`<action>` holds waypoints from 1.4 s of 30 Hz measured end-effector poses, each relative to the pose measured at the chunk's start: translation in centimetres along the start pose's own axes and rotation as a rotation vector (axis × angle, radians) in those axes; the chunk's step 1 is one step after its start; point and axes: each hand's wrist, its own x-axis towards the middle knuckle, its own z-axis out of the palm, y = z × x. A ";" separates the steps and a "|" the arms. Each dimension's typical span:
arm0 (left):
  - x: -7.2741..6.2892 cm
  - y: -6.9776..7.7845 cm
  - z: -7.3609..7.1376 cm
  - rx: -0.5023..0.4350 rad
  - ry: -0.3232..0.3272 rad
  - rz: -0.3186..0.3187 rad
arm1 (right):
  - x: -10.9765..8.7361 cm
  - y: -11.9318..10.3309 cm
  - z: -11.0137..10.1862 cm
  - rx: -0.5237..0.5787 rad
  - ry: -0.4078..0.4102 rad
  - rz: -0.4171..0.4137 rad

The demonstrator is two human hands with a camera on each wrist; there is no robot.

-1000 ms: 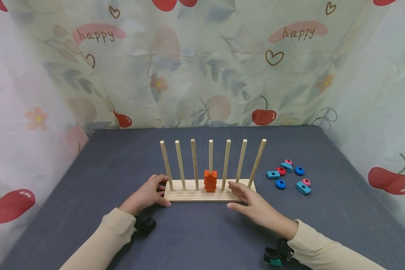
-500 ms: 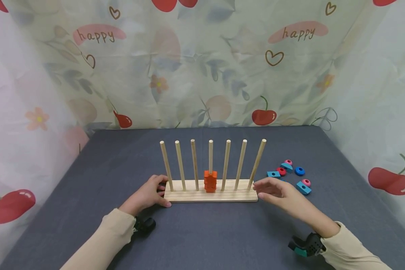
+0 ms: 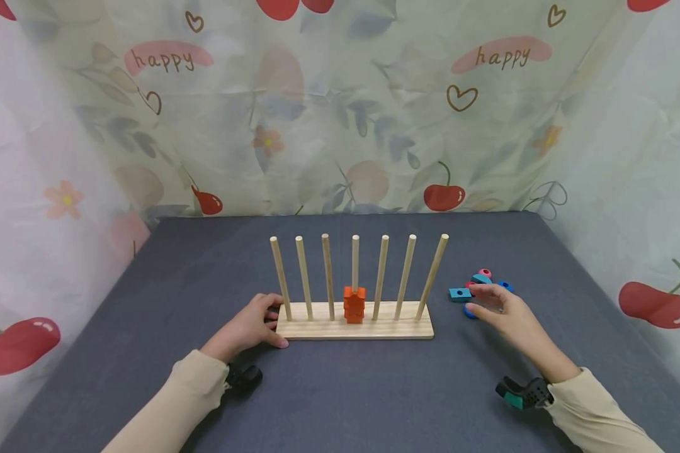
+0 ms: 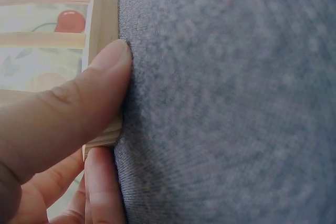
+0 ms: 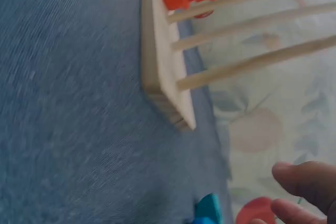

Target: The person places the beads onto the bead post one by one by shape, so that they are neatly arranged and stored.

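A pale wooden peg board (image 3: pixel 317 330) with a row of several upright pegs stands in the head view. Orange star-edged beads (image 3: pixel 354 306) are stacked on its middle peg. My left hand (image 3: pixel 256 322) grips the board's left end. In the left wrist view its thumb (image 4: pixel 105 77) lies along the front edge, with fingers around the end. To the right of the board, my right hand (image 3: pixel 507 314) hovers at the loose beads, holding nothing, thumb and fingers apart. A light-blue rectangular bead (image 3: pixel 460 294) lies just left of its fingertips. Other beads are partly hidden behind this hand.
Behind the right fingers lie a pink bead (image 3: pixel 485 273), a light-blue half-round bead (image 3: pixel 480 279) and blue round beads. The dark grey cloth (image 3: pixel 351 396) covers the table, and a printed curtain (image 3: pixel 340 113) hangs at its back and sides.
My right hand has moved from the front right of the peg board, past its right end, to the loose beads. The left hand and the board have stayed in place.
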 end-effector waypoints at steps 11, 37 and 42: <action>0.0 0.1 -0.1 -0.003 -0.015 0.019 | 0.9 1.6 1.3 -0.062 -0.026 0.030; -0.1 0.0 -0.1 -0.045 -0.020 0.032 | 1.2 0.7 0.1 -0.124 0.001 0.056; -0.2 0.0 -0.3 -0.049 -0.024 0.041 | 1.2 -1.0 -1.0 -0.051 0.043 0.040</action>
